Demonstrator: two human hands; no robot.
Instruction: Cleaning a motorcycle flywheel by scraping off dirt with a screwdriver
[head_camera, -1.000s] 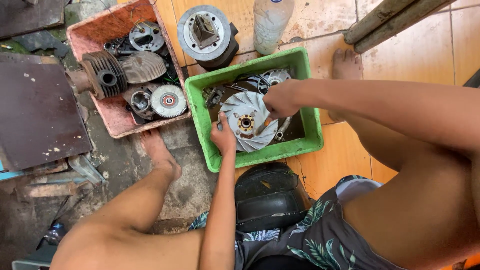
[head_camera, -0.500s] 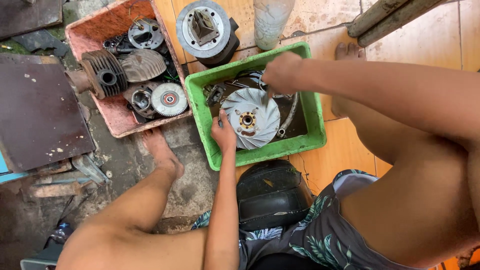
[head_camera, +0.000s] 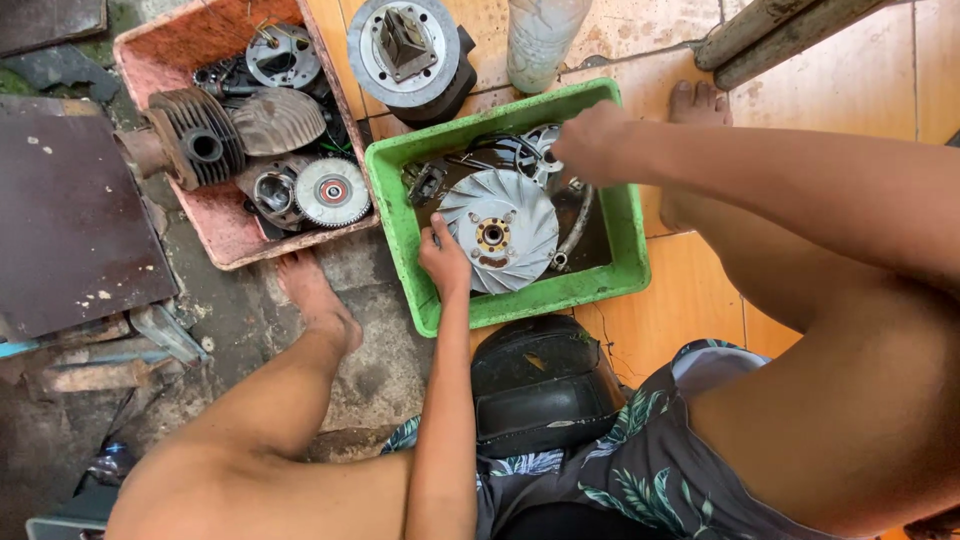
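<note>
Right hand (head_camera: 592, 140) has shifted further over the green plastic tub's (head_camera: 400, 215) far end, fingers curled, grip unclear | left hand (head_camera: 445, 262) fingers hold round silver finned metal flywheel (head_camera: 500, 240) inside tub | risk: oily wheel slipping, pinching fingers.

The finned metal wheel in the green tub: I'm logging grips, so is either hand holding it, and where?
The left hand grips the finned wheel at its near-left rim.
</note>
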